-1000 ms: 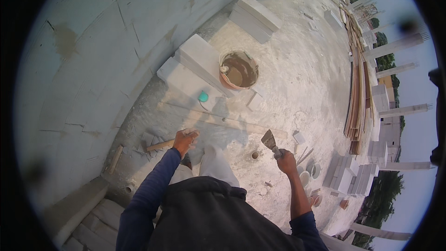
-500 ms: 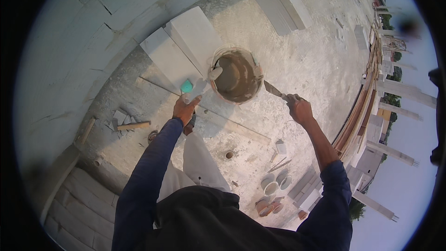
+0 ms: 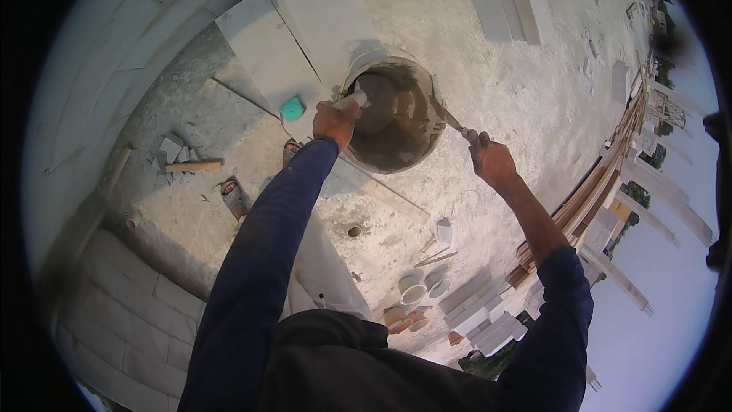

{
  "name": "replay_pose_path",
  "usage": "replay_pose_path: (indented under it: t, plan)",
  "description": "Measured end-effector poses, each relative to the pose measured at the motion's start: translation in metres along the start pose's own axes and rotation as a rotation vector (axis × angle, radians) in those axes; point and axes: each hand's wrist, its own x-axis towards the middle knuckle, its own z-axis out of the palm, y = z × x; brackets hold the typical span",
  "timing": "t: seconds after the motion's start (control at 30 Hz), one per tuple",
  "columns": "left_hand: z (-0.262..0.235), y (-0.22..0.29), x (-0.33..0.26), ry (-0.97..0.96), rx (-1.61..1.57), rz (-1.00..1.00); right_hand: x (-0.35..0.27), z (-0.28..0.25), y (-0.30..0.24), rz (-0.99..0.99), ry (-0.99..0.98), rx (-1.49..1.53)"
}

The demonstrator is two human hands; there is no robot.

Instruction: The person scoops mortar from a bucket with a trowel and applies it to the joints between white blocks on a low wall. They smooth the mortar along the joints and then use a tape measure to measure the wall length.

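Holding hand, right: right hand [image 3: 493,160], grip closed round the handle of a scraper [image 3: 456,123], fingers wrapped, arm coming in from near right
Scraper: flat blade pointing far left, tip at the right rim of the bucket; cannot tell if it touches
Left hand: left hand [image 3: 337,118] at left rim of bucket, fingers curled by a pale piece [image 3: 358,97]; cannot tell how far open the grip is or if it has hold of that piece
Bucket: round bucket [image 3: 423,133] on the floor [image 3: 526,99], between the two hands, mouth up
Mortar: wet grey-brown mix [image 3: 381,99] inside bucket, smeared up the walls
Blocks: pale block [image 3: 320,15] far left of bucket, another pale block [image 3: 263,46] just left of it; stacked blocks [image 3: 499,0] far right of bucket
Turquoise thing: small rounded turquoise thing [image 3: 292,109], left of left hand, at near end of the pale blocks
Strip: long thin strip [image 3: 393,197] slanting across floor on near side of bucket, partly behind left arm
Left floor: wood piece [image 3: 194,166] beside grey rubble [image 3: 177,149]
Near right: small buckets [image 3: 412,290], block stack [image 3: 480,313]
Right edge: long planks [image 3: 587,191] lying in a pile
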Motion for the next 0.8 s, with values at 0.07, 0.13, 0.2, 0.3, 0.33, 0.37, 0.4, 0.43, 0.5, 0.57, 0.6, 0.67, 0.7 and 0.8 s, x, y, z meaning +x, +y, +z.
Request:
replay_pose_path:
  t: [0.07, 0.13, 0.2, 0.3, 0.33, 0.37, 0.4, 0.43, 0.5, 0.57, 0.6, 0.67, 0.7, 0.8]
  plan:
    - [-0.001, 0.003, 0.001, 0.006, 0.019, -0.005, -0.002, 0.012, -0.010, -0.003, 0.029, 0.187]
    - [-0.001, 0.006, 0.003, 0.005, 0.001, -0.026, -0.006, 0.022, -0.022, -0.018, 0.018, 0.390]
    - [-0.001, 0.008, 0.005, -0.021, 0.021, -0.033, -0.014, 0.028, -0.037, 0.059, -0.029, 0.563]
    - [-0.002, 0.013, 0.007, -0.024, 0.064, -0.049, -0.002, 0.022, -0.038, -0.044, -0.113, 0.551]
    - [-0.002, 0.014, 0.007, -0.027, 0.087, -0.052, 0.006, 0.018, -0.036, -0.023, -0.183, 0.469]
    - [-0.002, 0.014, 0.006, -0.015, 0.091, -0.040, 0.016, 0.015, -0.037, -0.010, -0.066, 0.281]
    - [-0.002, 0.015, 0.006, -0.006, 0.097, -0.028, 0.030, 0.011, -0.033, -0.068, 0.018, 0.031]
    - [-0.002, 0.015, 0.006, -0.019, 0.115, -0.026, 0.043, 0.008, -0.028, -0.170, 0.095, -0.329]
    - [-0.001, 0.015, 0.006, -0.020, 0.107, -0.034, 0.067, 0.007, -0.023, -0.216, 0.075, -0.462]
    - [0.002, 0.013, 0.006, 0.011, 0.103, -0.041, 0.075, 0.015, -0.026, -0.245, 0.025, -0.406]
    - [0.006, 0.013, 0.007, 0.052, 0.096, -0.040, 0.076, 0.021, -0.030, -0.247, -0.010, -0.320]
    - [0.012, 0.010, 0.005, 0.101, 0.076, -0.041, 0.066, 0.034, -0.034, -0.171, -0.074, -0.155]
    - [0.014, 0.009, 0.005, 0.119, 0.068, -0.032, 0.059, 0.042, -0.039, -0.089, -0.090, -0.074]
    - [0.017, 0.008, 0.006, 0.102, 0.059, -0.044, 0.049, 0.058, -0.050, 0.023, -0.113, 0.127]
